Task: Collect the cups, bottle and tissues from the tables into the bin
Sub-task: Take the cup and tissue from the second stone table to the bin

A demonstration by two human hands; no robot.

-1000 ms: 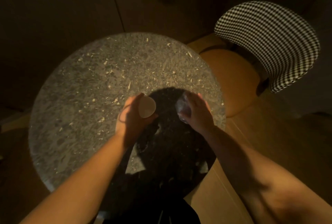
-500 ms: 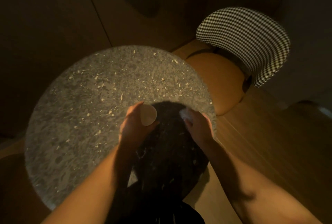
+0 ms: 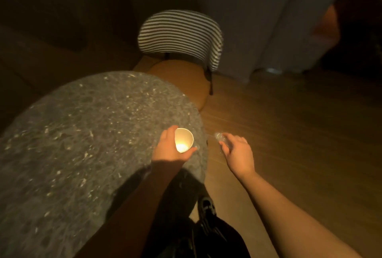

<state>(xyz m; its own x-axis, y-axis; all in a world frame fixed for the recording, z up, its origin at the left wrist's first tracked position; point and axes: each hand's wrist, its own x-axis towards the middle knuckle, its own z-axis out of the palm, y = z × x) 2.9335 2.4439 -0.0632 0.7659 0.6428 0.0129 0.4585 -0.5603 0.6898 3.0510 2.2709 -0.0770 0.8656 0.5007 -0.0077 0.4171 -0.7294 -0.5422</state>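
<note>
Two items are held: a paper cup (image 3: 184, 140), mouth up, is clasped in the left hand (image 3: 171, 150) over the table's (image 3: 82, 133) right edge; a crumpled clear plastic item (image 3: 220, 136) is pinched by the right hand (image 3: 237, 152) beyond that edge, above the wooden floor (image 3: 289, 133).

So there's a round speckled grey table (image 3: 86, 133), stone-look top with pale flecks, spreading out to the left of both hands. Nothing seems to be lying on the part that's lit; the near edge under the left forearm is in dark shadow, can't tell there. The left hand (image 3: 171, 150) hangs over its right rim. The right hand (image 3: 237, 154) is off past that rim, over the wooden floor (image 3: 299, 133). A chair (image 3: 182, 51) stands on the floor beyond both hands, its seat tucked against the table's far edge.
</note>
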